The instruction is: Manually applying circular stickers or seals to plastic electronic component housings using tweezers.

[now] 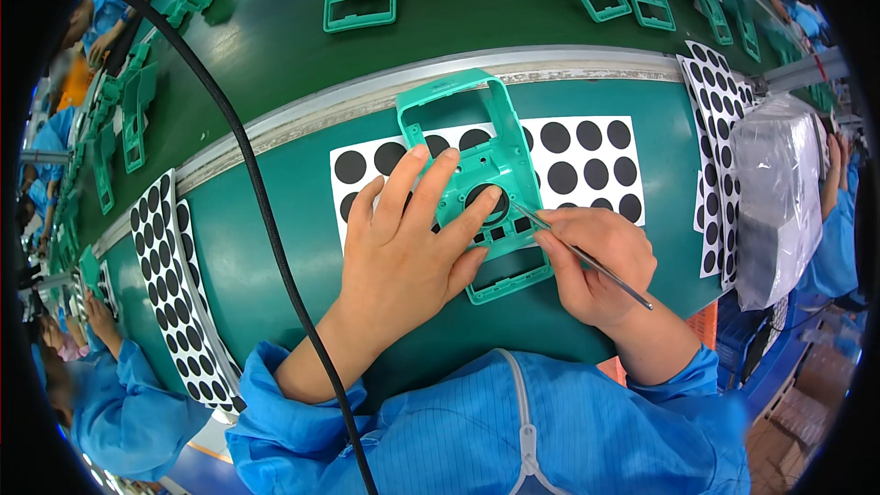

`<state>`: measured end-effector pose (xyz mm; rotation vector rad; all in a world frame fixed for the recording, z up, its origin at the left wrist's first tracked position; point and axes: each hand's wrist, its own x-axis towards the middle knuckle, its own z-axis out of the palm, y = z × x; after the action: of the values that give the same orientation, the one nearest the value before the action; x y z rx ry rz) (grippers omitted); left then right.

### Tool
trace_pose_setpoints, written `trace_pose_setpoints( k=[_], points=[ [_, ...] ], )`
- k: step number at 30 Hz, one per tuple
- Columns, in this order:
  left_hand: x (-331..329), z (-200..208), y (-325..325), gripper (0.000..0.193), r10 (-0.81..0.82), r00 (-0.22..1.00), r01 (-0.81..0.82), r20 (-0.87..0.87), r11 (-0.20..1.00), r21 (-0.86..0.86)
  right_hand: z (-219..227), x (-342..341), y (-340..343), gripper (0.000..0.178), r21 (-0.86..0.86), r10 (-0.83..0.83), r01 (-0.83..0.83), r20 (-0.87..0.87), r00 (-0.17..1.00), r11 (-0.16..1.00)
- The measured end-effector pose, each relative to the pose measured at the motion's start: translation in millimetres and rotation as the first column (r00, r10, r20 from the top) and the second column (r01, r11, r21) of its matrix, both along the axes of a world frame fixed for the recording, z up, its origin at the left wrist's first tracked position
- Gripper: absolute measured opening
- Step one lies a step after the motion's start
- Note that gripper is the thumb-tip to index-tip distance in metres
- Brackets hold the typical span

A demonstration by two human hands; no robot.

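A green plastic housing (507, 151) with a round opening lies on a white sheet of black round stickers (555, 174) in front of me. My left hand (403, 229) is spread over the housing, fingers apart. Its index fingertip rests at the black disc (496, 208) in the round opening. My right hand (600, 261) pinches a pair of metal tweezers (600, 268), their tips close to the right rim of that opening. Whether the tips touch the housing is too fine to tell.
Beyond a metal rail (367, 96), a dark green belt carries several green housings (362, 0). More sticker sheets (179, 284) stand at the left and right (720, 147), beside a plastic-wrapped bundle (775, 192). A black cable (247, 147) crosses the view. Co-workers in blue sit both sides.
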<state>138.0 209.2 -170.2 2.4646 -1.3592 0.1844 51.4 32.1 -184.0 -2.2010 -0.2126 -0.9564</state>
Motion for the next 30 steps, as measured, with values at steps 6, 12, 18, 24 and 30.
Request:
trace_pose_setpoints(
  k=[6, 12, 18, 24, 30],
  points=[
    [-0.3, 0.8, -1.0, 0.050, 0.007, 1.000, -0.006, 0.014, 1.000, -0.003, 0.2, 0.4, 2.3, 0.019, -0.118, 0.010, -0.009, 0.009, 1.000, 0.993],
    [0.2, -2.9, -0.1, 0.049, 0.006, 0.999, -0.004, 0.050, 1.000, -0.030, 8.1, 1.0, 9.9, 0.019, -0.223, -0.013, 0.006, -0.029, 0.999, 0.975],
    [0.6, -6.3, 0.2, 0.046, -0.005, 1.000, 0.007, 0.015, 0.993, -0.117, 7.2, -0.3, 8.8, 0.019, -0.142, 0.023, -0.030, -0.051, 0.998, 0.989],
    [2.6, -9.4, 4.1, 0.031, -0.058, 0.995, 0.039, -0.082, 0.974, -0.224, 8.2, -0.2, 10.5, 0.016, -0.011, 0.053, -0.054, -0.123, 0.991, 0.998],
    [3.7, -7.6, 4.2, 0.027, -0.083, 0.988, 0.051, -0.129, 0.972, -0.228, 9.8, 1.7, 9.0, 0.014, 0.070, 0.108, -0.096, -0.181, 0.978, 0.993]
  ],
)
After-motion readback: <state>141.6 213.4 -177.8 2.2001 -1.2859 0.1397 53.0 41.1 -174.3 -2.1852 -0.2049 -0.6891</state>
